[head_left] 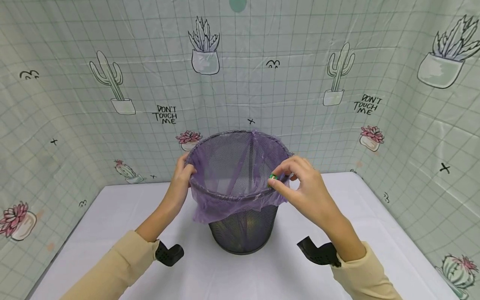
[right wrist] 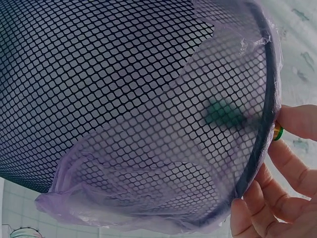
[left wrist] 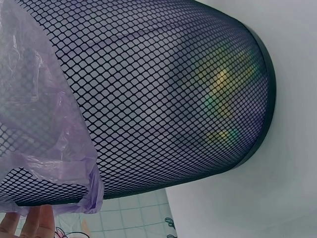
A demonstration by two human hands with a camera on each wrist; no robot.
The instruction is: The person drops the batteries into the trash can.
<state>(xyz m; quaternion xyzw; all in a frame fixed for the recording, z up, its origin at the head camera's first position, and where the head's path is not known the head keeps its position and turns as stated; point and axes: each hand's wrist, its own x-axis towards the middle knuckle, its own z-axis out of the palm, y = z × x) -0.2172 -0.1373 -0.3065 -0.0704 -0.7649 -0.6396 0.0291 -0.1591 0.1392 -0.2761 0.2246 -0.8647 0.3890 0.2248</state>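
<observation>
A black wire-mesh wastebasket point(head_left: 243, 233) stands upright, lined with a thin purple plastic bag point(head_left: 221, 208) folded down over its rim. My left hand point(head_left: 183, 175) grips the left side of the lined rim; in the left wrist view its fingers point(left wrist: 38, 223) lie against the bag. At the right side of the rim, my right hand point(head_left: 304, 183) pinches a small green piece with a pale and orange marking point(head_left: 273, 176) between thumb and forefinger. The right wrist view shows an orange-and-green edge point(right wrist: 278, 132) of it, and a blurred dark green shape point(right wrist: 225, 115) behind the mesh.
Blurred yellow and green things point(left wrist: 220, 89) show through the mesh at the basket's bottom. The basket stands on a white-covered table point(head_left: 150, 275). A checked curtain with cactus drawings point(head_left: 232, 100) encloses the back and sides. Black wrist mounts point(head_left: 168, 254) sit at both sleeves.
</observation>
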